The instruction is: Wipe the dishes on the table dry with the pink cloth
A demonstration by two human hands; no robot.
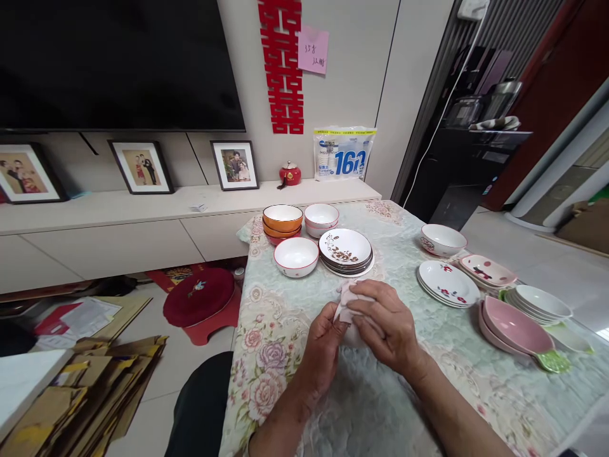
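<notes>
Over the near part of the table, my left hand (326, 343) and my right hand (387, 324) meet. My right hand's fingers press a thin white cloth (349, 301), which could be a wipe. Between and below the hands shows a smooth white piece of dishware (353, 336); the hands and cloth hide most of it, so its kind is unclear. My left hand's thumb and fingers are closed on its left side. Just beyond the hands stands a stack of brown-flowered plates (345, 246), with a white red-rimmed bowl (296, 255) to its left.
Orange bowls (282, 220) and pink-rimmed bowls (321, 217) stand at the back. On the right are flowered plates (448, 284), a large bowl (443, 240), pink dishes (516, 325) and small white dishes (542, 301). A red stool (202, 298) stands left of the table (271, 362).
</notes>
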